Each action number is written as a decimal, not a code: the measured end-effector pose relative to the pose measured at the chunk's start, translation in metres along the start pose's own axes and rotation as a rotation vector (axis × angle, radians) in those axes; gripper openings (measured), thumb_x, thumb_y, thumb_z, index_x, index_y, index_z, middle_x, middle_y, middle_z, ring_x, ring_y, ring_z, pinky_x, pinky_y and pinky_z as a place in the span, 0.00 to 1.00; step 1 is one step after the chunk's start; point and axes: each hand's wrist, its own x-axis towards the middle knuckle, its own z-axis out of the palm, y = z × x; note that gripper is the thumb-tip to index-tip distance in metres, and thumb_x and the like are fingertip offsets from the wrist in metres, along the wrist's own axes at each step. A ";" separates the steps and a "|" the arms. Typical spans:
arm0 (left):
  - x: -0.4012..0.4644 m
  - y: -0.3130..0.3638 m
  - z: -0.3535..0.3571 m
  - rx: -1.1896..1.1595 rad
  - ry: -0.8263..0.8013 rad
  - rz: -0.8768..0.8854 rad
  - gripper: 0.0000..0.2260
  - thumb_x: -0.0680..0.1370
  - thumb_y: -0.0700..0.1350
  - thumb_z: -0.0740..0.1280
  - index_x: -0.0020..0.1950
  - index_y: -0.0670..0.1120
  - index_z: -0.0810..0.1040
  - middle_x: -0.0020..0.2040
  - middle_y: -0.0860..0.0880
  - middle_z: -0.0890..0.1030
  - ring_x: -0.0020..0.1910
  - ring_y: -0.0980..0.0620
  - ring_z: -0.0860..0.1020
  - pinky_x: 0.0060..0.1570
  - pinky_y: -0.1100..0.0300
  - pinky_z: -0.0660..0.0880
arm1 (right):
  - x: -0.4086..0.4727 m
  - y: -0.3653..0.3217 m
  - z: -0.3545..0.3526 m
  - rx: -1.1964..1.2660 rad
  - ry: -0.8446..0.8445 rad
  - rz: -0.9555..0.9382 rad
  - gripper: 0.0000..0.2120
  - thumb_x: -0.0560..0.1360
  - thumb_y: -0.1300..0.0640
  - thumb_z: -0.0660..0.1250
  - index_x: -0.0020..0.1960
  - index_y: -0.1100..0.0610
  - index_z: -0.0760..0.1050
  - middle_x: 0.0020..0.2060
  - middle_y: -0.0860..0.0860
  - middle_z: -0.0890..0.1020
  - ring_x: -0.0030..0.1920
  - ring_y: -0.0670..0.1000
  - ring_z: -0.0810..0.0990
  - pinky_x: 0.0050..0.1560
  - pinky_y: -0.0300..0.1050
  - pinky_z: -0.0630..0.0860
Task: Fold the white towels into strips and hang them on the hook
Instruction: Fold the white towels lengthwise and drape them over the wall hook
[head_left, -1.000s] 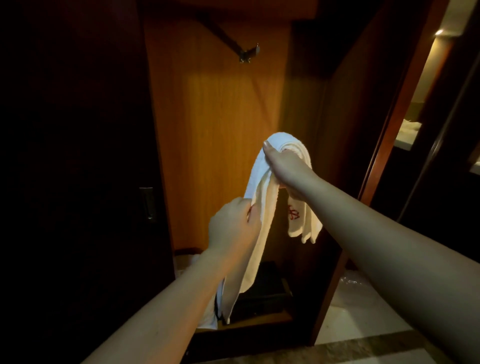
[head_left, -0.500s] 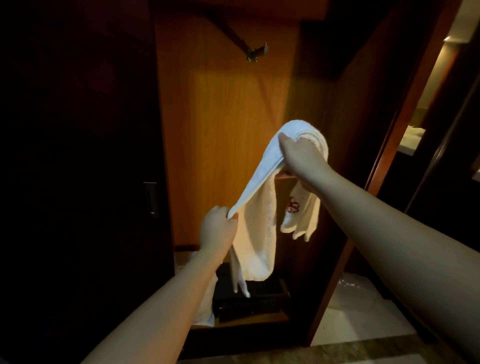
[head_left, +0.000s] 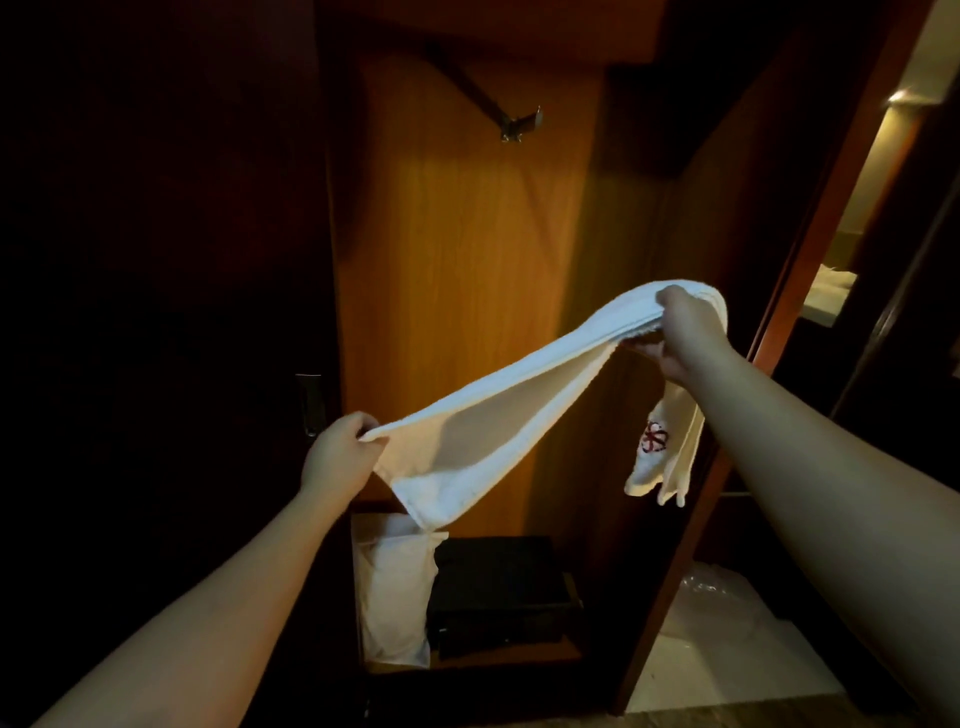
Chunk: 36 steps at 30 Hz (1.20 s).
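Stretching between both hands, the white towel (head_left: 498, 410) runs as one long band, low on the left and high on the right, in front of the open wardrobe. The left hand (head_left: 337, 457), nearer and lower, pinches one end with curled fingers; the loose corner below that pinch sags toward the white bag (head_left: 395, 592) and the black box (head_left: 498, 592) on the wardrobe floor. The right hand (head_left: 685, 332), farther out and higher, is clenched over the other part of the band, and the short tail with the red emblem (head_left: 653, 437) hangs past it. So the strip's long axis slopes up to the right, away from both grips' midpoint. The hook (head_left: 522, 123) sits well above and behind the towel, up and left of the right hand, which seems better placed to lift the band over it.
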 end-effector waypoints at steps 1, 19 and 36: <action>0.005 0.007 -0.013 -0.149 0.025 0.004 0.09 0.76 0.40 0.70 0.42 0.55 0.78 0.40 0.53 0.80 0.40 0.53 0.78 0.36 0.58 0.71 | 0.003 -0.003 -0.003 0.053 0.004 0.015 0.12 0.80 0.59 0.61 0.63 0.57 0.66 0.51 0.57 0.80 0.49 0.56 0.82 0.40 0.56 0.81; -0.012 0.008 -0.064 -1.053 -0.133 -0.142 0.17 0.78 0.31 0.57 0.53 0.46 0.82 0.50 0.44 0.85 0.47 0.47 0.85 0.39 0.55 0.82 | 0.028 0.030 -0.027 0.410 -0.048 0.119 0.09 0.81 0.65 0.55 0.59 0.60 0.71 0.48 0.58 0.79 0.42 0.54 0.81 0.29 0.43 0.80; -0.025 0.009 -0.066 -1.262 -0.132 -0.172 0.14 0.81 0.35 0.55 0.45 0.44 0.79 0.46 0.45 0.84 0.46 0.44 0.82 0.37 0.56 0.81 | 0.028 0.046 -0.039 0.266 0.004 0.188 0.19 0.82 0.62 0.57 0.72 0.63 0.67 0.51 0.58 0.80 0.48 0.54 0.82 0.31 0.45 0.81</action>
